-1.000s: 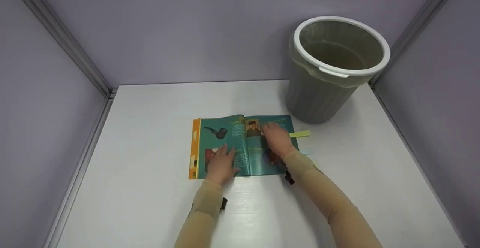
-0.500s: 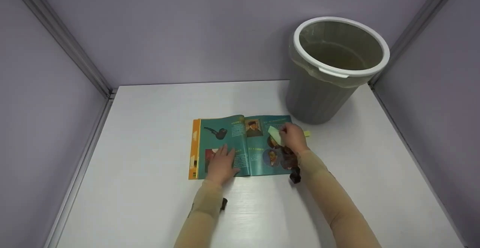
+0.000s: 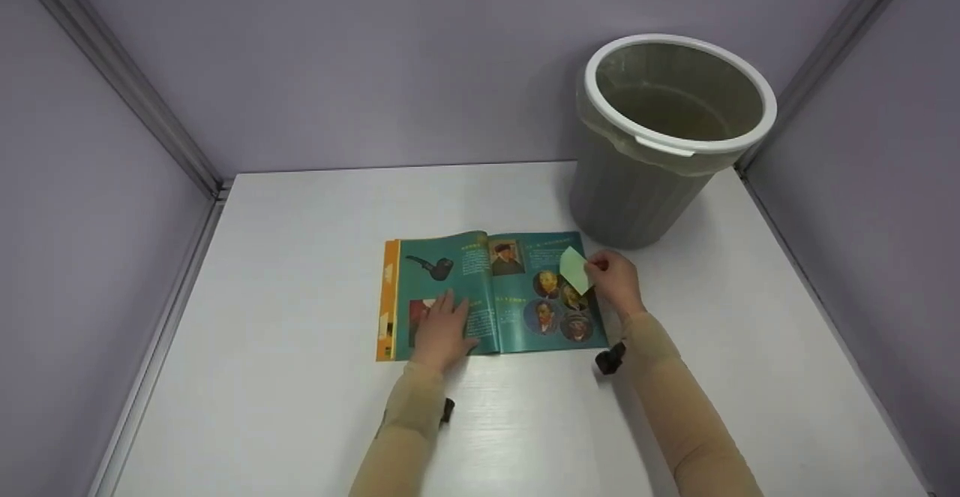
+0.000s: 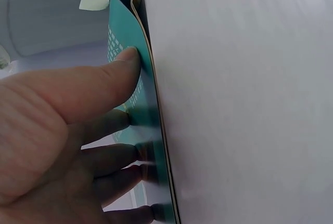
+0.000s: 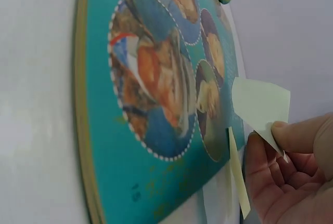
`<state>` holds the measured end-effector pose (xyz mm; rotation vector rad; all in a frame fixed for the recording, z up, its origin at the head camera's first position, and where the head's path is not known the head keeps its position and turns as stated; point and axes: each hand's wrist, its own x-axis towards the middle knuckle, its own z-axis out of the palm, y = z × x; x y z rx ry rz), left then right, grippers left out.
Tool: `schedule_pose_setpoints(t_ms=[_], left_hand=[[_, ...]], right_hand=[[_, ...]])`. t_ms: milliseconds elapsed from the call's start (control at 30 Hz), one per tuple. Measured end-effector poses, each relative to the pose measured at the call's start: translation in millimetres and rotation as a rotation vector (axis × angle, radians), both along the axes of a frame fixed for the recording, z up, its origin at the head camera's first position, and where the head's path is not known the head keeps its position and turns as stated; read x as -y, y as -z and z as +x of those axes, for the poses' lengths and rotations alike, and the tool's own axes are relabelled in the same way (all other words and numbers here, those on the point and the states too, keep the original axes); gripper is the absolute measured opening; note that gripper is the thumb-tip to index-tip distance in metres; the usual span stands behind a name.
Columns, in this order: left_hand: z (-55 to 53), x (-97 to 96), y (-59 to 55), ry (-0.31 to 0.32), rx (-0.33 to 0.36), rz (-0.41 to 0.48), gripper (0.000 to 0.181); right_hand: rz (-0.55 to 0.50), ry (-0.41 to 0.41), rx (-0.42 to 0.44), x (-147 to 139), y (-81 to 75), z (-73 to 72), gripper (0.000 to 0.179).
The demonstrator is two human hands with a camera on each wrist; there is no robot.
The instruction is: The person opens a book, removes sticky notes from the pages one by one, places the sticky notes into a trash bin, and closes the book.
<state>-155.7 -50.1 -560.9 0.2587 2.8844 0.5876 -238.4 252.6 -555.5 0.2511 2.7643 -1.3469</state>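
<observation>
An open magazine [image 3: 517, 324] with teal pages lies on the white table. My left hand [image 3: 441, 332] rests spread on its left page; in the left wrist view the thumb and fingertips [image 4: 127, 60] touch the page near its lower edge. My right hand [image 3: 619, 279] pinches a pale green sticky note [image 3: 575, 270] by one corner, over the right page's outer edge. The right wrist view shows the note [image 5: 263, 104] raised off the page, between thumb and fingers. A narrow yellow tab [image 5: 238, 177] sticks out of the magazine beside that hand, hidden in the head view.
A grey trash bin [image 3: 630, 197] with a white rim and a plastic liner stands behind the magazine at the back right. Lilac panels [image 3: 390, 69] wall the table in. A pale bluish strip [image 5: 214, 198] juts from the magazine's edge below the yellow tab.
My right hand has gone from lying on the right page to pinching the green sticky note, and has carried it rightward toward the page's edge. The left hand has stayed put.
</observation>
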Motion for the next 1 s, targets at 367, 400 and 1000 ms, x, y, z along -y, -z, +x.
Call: schedule_pose_setpoints(t_ms=[367,400,1000], left_hand=[[2.1,1.8,-0.7,0.004,0.017,0.029,0.072],[1.9,1.7,-0.8,0.002,0.017,0.030,0.072],[1.9,1.6,-0.7,0.009,-0.005,0.025,0.070]], right_hand=[[-0.028,-0.006,-0.112,-15,-16.6,12.2,0.022],[-0.025,-0.010,-0.126,-16,-19.3,12.6,0.022],[-0.078,0.025,-0.382,-34,-102.0,18.9,0.018]])
